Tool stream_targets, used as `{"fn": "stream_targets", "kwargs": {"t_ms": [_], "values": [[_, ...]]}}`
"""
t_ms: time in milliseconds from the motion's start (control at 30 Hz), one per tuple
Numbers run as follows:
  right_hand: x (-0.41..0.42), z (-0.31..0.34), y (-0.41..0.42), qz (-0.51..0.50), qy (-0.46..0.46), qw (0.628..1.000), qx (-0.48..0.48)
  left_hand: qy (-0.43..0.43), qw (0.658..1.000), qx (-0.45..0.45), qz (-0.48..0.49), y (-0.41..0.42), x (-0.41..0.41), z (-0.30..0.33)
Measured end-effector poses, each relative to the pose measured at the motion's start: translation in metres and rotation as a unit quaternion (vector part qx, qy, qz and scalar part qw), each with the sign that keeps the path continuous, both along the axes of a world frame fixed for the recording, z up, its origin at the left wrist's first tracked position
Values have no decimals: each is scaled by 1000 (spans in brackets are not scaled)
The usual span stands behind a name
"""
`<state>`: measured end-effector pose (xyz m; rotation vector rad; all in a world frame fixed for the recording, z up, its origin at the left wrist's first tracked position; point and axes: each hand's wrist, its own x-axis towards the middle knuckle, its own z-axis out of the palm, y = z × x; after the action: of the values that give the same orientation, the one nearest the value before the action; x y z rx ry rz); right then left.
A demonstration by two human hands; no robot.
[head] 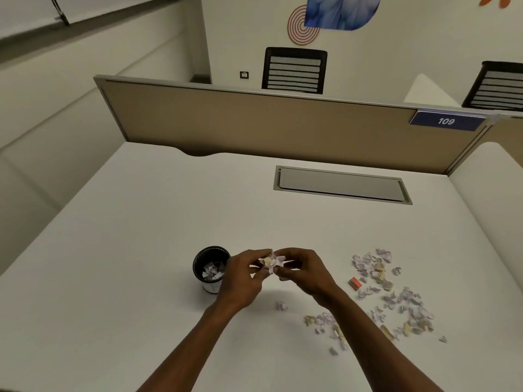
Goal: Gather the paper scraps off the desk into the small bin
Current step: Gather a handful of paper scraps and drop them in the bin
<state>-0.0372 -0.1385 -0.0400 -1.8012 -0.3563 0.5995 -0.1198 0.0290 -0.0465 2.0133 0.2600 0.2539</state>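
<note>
Blue sign (447, 121) reads "109" (partition top); both hands' fingers (249, 260) pinching paper wad (270, 263) beside bin (210, 268).

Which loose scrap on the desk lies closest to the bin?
The lone pale scrap just below the hands, apart from the big scatter on the right, is nearest the bin.

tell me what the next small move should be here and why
Probably carry the bunched scraps, pinched between the left hand and right hand, a little left and drop them in the small bin. The bundle sits just right of its rim, and many loose scraps remain on the desk.
</note>
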Motion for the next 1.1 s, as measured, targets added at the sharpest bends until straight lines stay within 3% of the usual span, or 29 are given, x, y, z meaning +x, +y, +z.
{"fn": "stream_targets", "kwargs": {"t_ms": [200,400,667,900,1100], "values": [[-10,23,60,68,19,997,43,-32,996,-16,85,49,-33,16],[-16,25,103,85,5,996,-9,-18,990,-2,138,81,-50,12],[-17,27,121,116,-186,965,-141,59,988,78,122,90,-45,7],[-20,30,129,143,-242,941,-187,75,983,114,126,95,-41,1],[-20,21,125,83,-249,952,-158,43,983,99,151,95,-44,-9]]}}
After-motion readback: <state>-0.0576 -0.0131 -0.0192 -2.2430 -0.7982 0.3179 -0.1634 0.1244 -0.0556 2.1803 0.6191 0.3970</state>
